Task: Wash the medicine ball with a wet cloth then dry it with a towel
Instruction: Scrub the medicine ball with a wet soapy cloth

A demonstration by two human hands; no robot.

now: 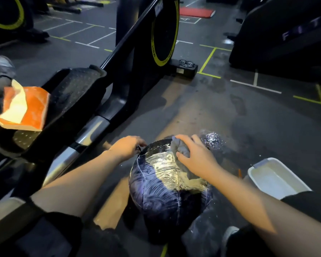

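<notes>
A dark medicine ball [167, 190] with white markings sits on the gym floor between my knees, its top wet and shiny. My right hand [196, 156] holds a bunched grey wet cloth [181, 148] against the ball's upper right side. My left hand [127, 147] grips the ball's upper left edge, fingers curled over its far side. An orange and white towel [24, 106] lies on the pedal of an exercise machine at the left.
A white basin [276, 178] with water stands on the floor at the right. A black exercise machine [107, 86] with a yellow-rimmed wheel fills the left. Glasses [186, 63] rest on its base. A wet patch [212, 139] shines just beyond the ball.
</notes>
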